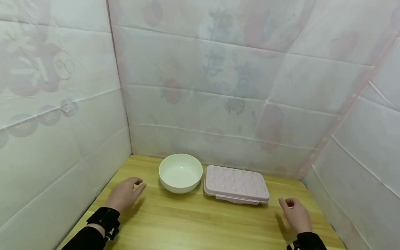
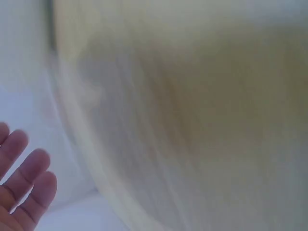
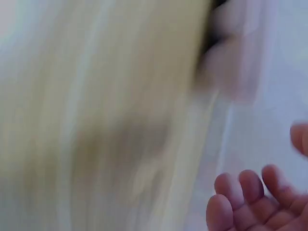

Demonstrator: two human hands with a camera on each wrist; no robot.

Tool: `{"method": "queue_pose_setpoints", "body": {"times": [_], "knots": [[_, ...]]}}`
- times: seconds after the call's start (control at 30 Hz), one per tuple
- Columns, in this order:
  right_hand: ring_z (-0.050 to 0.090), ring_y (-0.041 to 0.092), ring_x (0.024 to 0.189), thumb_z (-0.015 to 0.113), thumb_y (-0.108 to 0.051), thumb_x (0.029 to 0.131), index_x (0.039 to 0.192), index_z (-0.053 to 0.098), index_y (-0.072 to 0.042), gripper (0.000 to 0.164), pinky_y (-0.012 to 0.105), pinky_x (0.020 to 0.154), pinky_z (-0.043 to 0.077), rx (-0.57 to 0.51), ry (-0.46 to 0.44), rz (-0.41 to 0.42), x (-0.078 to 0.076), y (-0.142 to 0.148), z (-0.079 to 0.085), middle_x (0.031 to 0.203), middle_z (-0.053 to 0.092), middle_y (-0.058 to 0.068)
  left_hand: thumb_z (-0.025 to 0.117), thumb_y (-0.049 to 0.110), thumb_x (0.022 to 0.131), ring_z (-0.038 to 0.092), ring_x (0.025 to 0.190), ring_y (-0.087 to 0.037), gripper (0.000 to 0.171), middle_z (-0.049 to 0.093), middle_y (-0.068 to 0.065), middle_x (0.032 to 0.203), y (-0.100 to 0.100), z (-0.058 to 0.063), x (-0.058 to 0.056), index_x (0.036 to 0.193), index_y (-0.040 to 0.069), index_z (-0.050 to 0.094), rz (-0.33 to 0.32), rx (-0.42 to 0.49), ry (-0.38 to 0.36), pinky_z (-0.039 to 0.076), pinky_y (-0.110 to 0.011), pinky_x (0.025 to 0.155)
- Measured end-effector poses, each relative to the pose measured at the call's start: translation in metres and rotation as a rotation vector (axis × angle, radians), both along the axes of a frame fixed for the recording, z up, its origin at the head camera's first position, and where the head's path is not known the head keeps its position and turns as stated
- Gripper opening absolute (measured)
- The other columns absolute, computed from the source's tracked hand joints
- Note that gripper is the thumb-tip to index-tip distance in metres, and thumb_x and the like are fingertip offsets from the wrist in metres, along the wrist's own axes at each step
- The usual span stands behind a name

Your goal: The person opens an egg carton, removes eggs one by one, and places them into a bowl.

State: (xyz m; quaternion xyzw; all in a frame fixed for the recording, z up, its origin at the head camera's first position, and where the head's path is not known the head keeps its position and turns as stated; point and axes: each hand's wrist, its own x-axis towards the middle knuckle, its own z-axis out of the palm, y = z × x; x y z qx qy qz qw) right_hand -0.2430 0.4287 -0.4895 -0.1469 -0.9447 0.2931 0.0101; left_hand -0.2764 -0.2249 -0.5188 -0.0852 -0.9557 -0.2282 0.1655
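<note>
left hand (image 1: 123, 195): relaxed, holds nothing | right hand (image 1: 296, 214): loosely curled, holds nothing | bowl (image 1: 180, 174), lidded pink box (image 1: 236, 184): untouched | start or finish: can't tell

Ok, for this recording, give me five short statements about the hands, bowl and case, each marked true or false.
1. The left hand and right hand hold nothing. True.
2. In the head view, the bowl stands left of the pink case. True.
3. The pink case lies wide open. False: it is closed.
4. The left hand touches the bowl. False: a gap separates them.
5. The bowl is empty. True.
</note>
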Motion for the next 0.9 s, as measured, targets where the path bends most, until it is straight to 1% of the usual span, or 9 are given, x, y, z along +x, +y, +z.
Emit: {"method": "queue_pose_setpoints", "body": {"times": [0.1, 0.2, 0.27, 0.33, 0.43, 0.53, 0.63, 0.73, 0.9], "knots": [[0.072, 0.022, 0.088, 0.046, -0.070, 0.105, 0.131, 0.053, 0.014, 0.089, 0.038, 0.076, 0.059, -0.308, 0.015, -0.076, 0.001, -0.019, 0.003, 0.106, 0.070, 0.024, 0.071, 0.034, 0.104, 0.073, 0.090, -0.022, 0.025, 0.081, -0.006, 0.108, 0.019, 0.006, 0.005, 0.111, 0.012, 0.078, -0.030, 0.041, -0.034, 0.062, -0.047, 0.080], [0.070, 0.014, 0.081, 0.047, -0.064, 0.108, 0.119, 0.054, 0.012, 0.076, 0.031, 0.071, 0.060, -0.558, -0.017, -0.108, 0.003, -0.042, -0.001, 0.094, 0.068, 0.012, 0.074, 0.032, 0.102, 0.067, 0.082, -0.011, 0.014, 0.079, 0.003, 0.100, 0.041, 0.005, 0.012, 0.103, 0.019, 0.078, -0.079, 0.048, -0.070, 0.059, -0.037, 0.075], [0.069, 0.014, 0.080, 0.047, -0.059, 0.110, 0.112, 0.054, 0.006, 0.066, 0.031, 0.071, 0.060, -0.672, -0.040, -0.103, 0.005, -0.057, -0.005, 0.091, 0.067, 0.006, 0.076, 0.030, 0.100, 0.064, 0.080, -0.008, 0.008, 0.078, 0.007, 0.097, 0.055, 0.002, 0.019, 0.099, 0.022, 0.077, -0.117, 0.056, -0.102, 0.056, -0.033, 0.073], [0.069, 0.015, 0.079, 0.048, -0.057, 0.111, 0.109, 0.054, 0.003, 0.060, 0.031, 0.071, 0.058, -0.756, -0.062, -0.083, 0.006, -0.071, -0.011, 0.089, 0.067, 0.006, 0.077, 0.030, 0.099, 0.065, 0.080, -0.007, 0.006, 0.076, 0.010, 0.095, 0.068, -0.003, 0.025, 0.098, 0.024, 0.077, -0.158, 0.048, -0.122, 0.056, -0.030, 0.072], [0.069, 0.017, 0.080, 0.051, -0.055, 0.110, 0.107, 0.056, 0.001, 0.056, 0.032, 0.071, 0.058, -0.824, -0.075, -0.063, 0.007, -0.088, -0.018, 0.089, 0.068, 0.007, 0.078, 0.031, 0.098, 0.068, 0.083, -0.008, 0.008, 0.075, 0.011, 0.094, 0.085, -0.009, 0.032, 0.099, 0.023, 0.077, -0.222, 0.025, -0.132, 0.057, -0.030, 0.073], [0.066, 0.016, 0.075, 0.054, -0.051, 0.110, 0.101, 0.058, -0.001, 0.052, 0.031, 0.067, 0.056, -0.803, -0.063, -0.047, 0.005, -0.103, -0.021, 0.085, 0.068, 0.007, 0.078, 0.032, 0.098, 0.070, 0.086, -0.011, 0.012, 0.076, 0.009, 0.095, 0.102, -0.010, 0.033, 0.101, 0.021, 0.077, -0.279, 0.004, -0.117, 0.059, -0.033, 0.076], [0.064, 0.016, 0.072, 0.056, -0.051, 0.109, 0.097, 0.061, -0.001, 0.052, 0.031, 0.064, 0.054, -0.698, -0.030, -0.024, 0.002, -0.117, -0.019, 0.082, 0.068, 0.006, 0.077, 0.033, 0.099, 0.072, 0.090, -0.014, 0.016, 0.077, 0.005, 0.099, 0.119, -0.007, 0.031, 0.105, 0.018, 0.077, -0.332, -0.012, -0.085, 0.060, -0.036, 0.079], [0.064, 0.017, 0.074, 0.062, -0.048, 0.107, 0.099, 0.064, 0.001, 0.050, 0.031, 0.064, 0.053, -0.559, 0.011, 0.015, 0.000, -0.128, -0.015, 0.085, 0.068, 0.009, 0.076, 0.032, 0.099, 0.073, 0.098, -0.017, 0.021, 0.077, 0.001, 0.107, 0.138, -0.002, 0.027, 0.110, 0.015, 0.076, -0.370, -0.023, -0.053, 0.061, -0.039, 0.084], [0.060, 0.015, 0.079, 0.072, -0.038, 0.103, 0.107, 0.064, -0.002, 0.037, 0.026, 0.068, 0.048, -0.259, 0.155, 0.106, -0.002, -0.139, -0.009, 0.092, 0.068, 0.009, 0.075, 0.033, 0.101, 0.071, 0.117, -0.023, 0.035, 0.074, -0.004, 0.127, 0.167, 0.007, 0.019, 0.128, 0.011, 0.070, -0.401, -0.032, -0.042, 0.061, -0.044, 0.098]]}}
